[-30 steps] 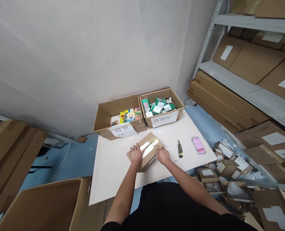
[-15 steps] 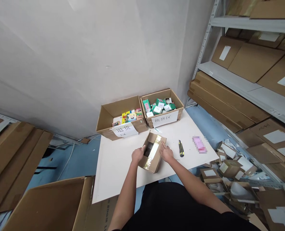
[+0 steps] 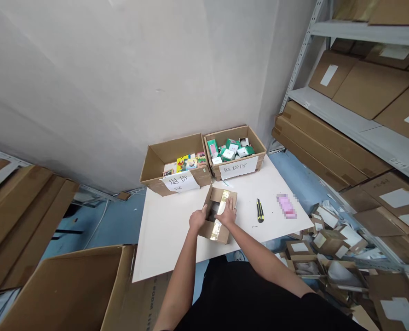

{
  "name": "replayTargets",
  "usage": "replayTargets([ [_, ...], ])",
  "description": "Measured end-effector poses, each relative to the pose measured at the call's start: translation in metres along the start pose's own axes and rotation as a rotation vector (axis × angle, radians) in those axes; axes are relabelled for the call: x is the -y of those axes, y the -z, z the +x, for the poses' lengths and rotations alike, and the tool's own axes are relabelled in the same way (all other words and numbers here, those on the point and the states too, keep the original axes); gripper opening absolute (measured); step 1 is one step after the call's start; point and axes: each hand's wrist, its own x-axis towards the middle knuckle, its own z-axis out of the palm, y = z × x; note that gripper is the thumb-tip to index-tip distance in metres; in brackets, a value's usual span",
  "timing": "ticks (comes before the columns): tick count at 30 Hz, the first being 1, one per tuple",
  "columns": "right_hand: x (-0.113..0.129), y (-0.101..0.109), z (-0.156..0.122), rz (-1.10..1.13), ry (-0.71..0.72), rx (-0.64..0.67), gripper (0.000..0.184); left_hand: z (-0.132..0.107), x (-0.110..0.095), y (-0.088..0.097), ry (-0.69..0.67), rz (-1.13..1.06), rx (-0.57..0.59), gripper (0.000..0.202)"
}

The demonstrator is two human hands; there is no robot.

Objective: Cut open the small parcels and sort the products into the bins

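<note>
A small brown cardboard box (image 3: 216, 231) with shiny tape on its flaps sits on the white table (image 3: 163, 234), its top open and dark inside. My left hand (image 3: 198, 219) grips the box's left flap and wall. My right hand (image 3: 227, 213) rests on the right flap with its fingers lying flat, reaching over the opening. What lies inside the box is hidden.
Two open cartons stand at the table's far edge: the left carton (image 3: 172, 165) holds colourful packs, the right carton (image 3: 237, 154) green and white boxes. A utility knife (image 3: 259, 210) and a pink object (image 3: 285, 205) lie to the right. Shelving with cartons (image 3: 359, 92) rises on the right; large boxes (image 3: 69, 289) sit lower left.
The small box was shut under both hands; its flaps now stand open. My right hand has moved from the right side onto the right flap over the opening.
</note>
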Motion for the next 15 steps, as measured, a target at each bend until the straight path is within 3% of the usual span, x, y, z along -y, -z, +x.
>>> replayTargets([
  [8,-0.013,0.001,0.009,0.346,0.167,-0.06,0.117,-0.002,-0.003,-0.004,0.017,0.0,-0.048,0.086],
  [15,-0.056,0.021,0.008,0.718,0.312,-0.048,0.104,0.02,0.029,0.012,0.095,-0.066,-0.033,0.077],
])
